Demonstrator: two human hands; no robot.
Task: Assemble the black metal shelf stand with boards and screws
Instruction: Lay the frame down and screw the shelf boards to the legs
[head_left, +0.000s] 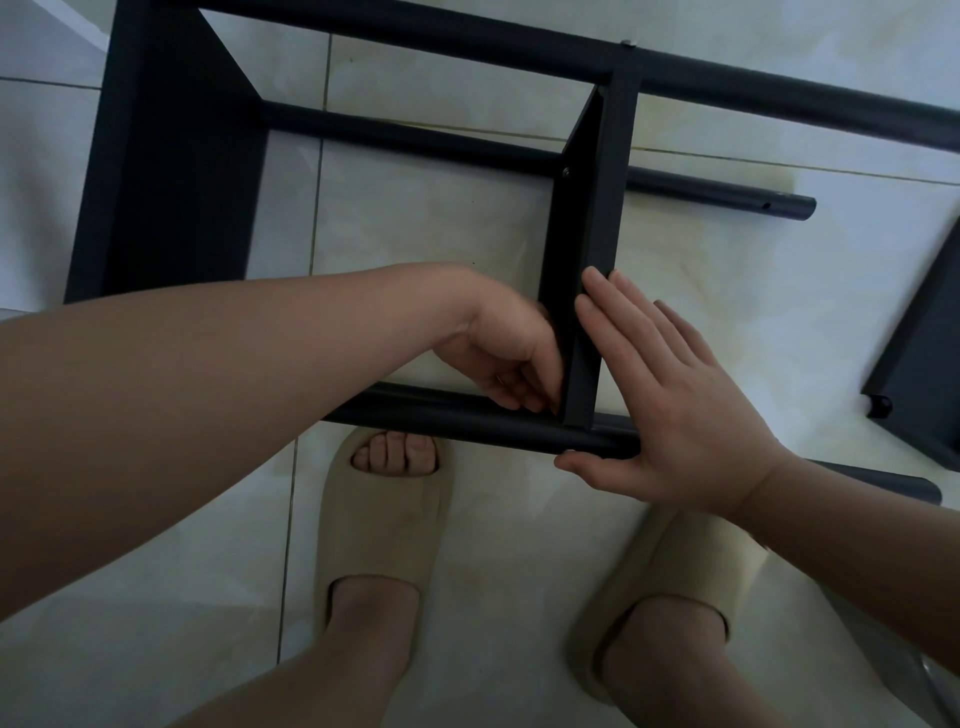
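Black metal shelf stand (415, 39) is laid flat on a tiled floor (415, 218), just beyond 2 beige slippers (379, 525). Its middle board (592, 208) is pressed by the flat, straight-fingered right hand (675, 410), thumb against the front tube (467, 421). The left hand (511, 353) is curled at the board's lower corner; whether anything is pinched cannot be told. 1 loose board (924, 374) is cut off at right.

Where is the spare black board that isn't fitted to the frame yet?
Head view, far right edge: the spare board lies on the tiled floor, apart from the frame, to the right of the right hand.
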